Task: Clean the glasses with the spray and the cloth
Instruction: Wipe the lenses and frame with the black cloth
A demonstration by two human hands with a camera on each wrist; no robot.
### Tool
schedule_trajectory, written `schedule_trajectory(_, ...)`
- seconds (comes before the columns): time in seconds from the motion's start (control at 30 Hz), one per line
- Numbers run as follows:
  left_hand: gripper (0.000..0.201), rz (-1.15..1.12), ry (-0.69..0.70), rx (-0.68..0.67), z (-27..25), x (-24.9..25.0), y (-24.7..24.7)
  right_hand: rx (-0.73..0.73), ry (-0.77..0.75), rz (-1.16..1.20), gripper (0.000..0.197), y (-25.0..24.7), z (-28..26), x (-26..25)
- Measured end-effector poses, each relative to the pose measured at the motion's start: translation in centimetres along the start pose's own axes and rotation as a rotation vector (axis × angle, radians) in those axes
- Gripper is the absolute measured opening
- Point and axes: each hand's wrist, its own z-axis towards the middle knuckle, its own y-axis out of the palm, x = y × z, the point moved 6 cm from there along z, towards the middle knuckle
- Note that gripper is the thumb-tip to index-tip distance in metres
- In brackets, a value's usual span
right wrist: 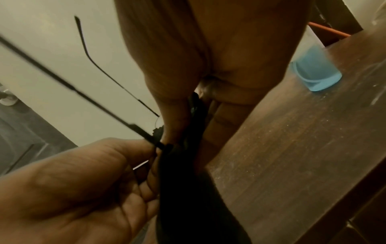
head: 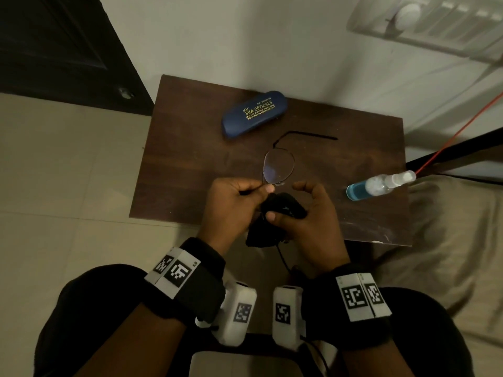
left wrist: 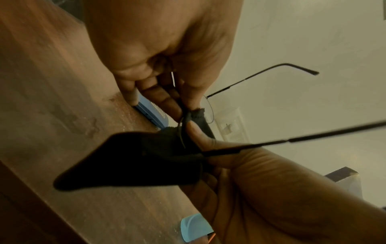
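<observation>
Thin-rimmed glasses (head: 279, 167) are held above the brown table (head: 185, 164), one lens bare and one black temple (head: 307, 135) pointing right. My left hand (head: 261, 189) pinches the frame at the near edge of that lens. My right hand (head: 285, 205) grips a black cloth (head: 283, 205) wrapped over the other lens, thumb pressed on it and index finger raised. In the left wrist view the cloth (left wrist: 135, 160) hangs down and both temples (left wrist: 263, 77) stick out. The spray bottle (head: 378, 185), with blue liquid, lies on its side at the table's right edge.
A blue glasses case (head: 254, 112) lies at the back of the table near the wall. A red cord (head: 462, 126) runs past the right corner. A bed with beige bedding (head: 449, 240) is at the right, and tiled floor (head: 68, 172) at the left.
</observation>
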Motion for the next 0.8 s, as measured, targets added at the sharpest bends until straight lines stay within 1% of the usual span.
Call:
schedule_trajectory(0.07,0.007,-0.004,-0.009,0.036,0.2,0.0,-0.3,-0.035,-0.020,0.000,0.057,0.1,0.0,-0.3)
schedule_trajectory(0.17,0.005,0.014,-0.019,0.064,0.5,-0.2,-0.8,-0.083,-0.004,0.031,0.065,-0.1,0.0,-0.4)
schedule_trajectory(0.27,0.011,0.017,-0.085,0.010,0.2,-0.8,-0.4,-0.001,0.018,-0.061,0.075,-0.6,0.2,0.0)
schedule_trajectory(0.33,0.012,0.018,-0.126,-0.019,0.1,-1.1,0.0,0.052,0.023,-0.104,0.076,-0.4,0.2,0.2)
schedule_trajectory(0.4,0.012,0.000,-0.163,-0.023,0.2,-1.3,0.1,0.081,0.006,-0.106,0.067,0.0,0.1,0.1)
schedule_trajectory(0.47,0.014,-0.024,-0.184,-0.030,0.3,-1.4,0.0,0.085,-0.036,-0.124,0.051,0.3,-0.2,-0.3)
schedule_trajectory(0.53,0.013,-0.049,-0.203,-0.027,0.4,-1.4,-0.1,0.050,-0.064,-0.097,0.039,0.5,-0.4,-0.5)
schedule_trajectory(0.57,0.012,-0.062,-0.215,-0.013,0.4,-1.4,-0.2,0.017,-0.062,-0.084,0.038,0.5,-0.4,-0.6)
schedule_trajectory(0.63,0.012,-0.089,-0.245,0.017,0.4,-1.7,-0.4,-0.047,-0.030,-0.058,0.042,0.4,-0.2,-0.4)
schedule_trajectory(0.7,0.012,-0.093,-0.252,0.015,0.3,-1.8,-0.4,-0.056,0.000,-0.038,0.048,-0.1,0.3,0.1)
schedule_trajectory(0.8,0.014,-0.068,-0.234,0.017,0.2,-1.6,-0.4,0.076,0.005,-0.085,0.056,-1.0,0.6,0.7)
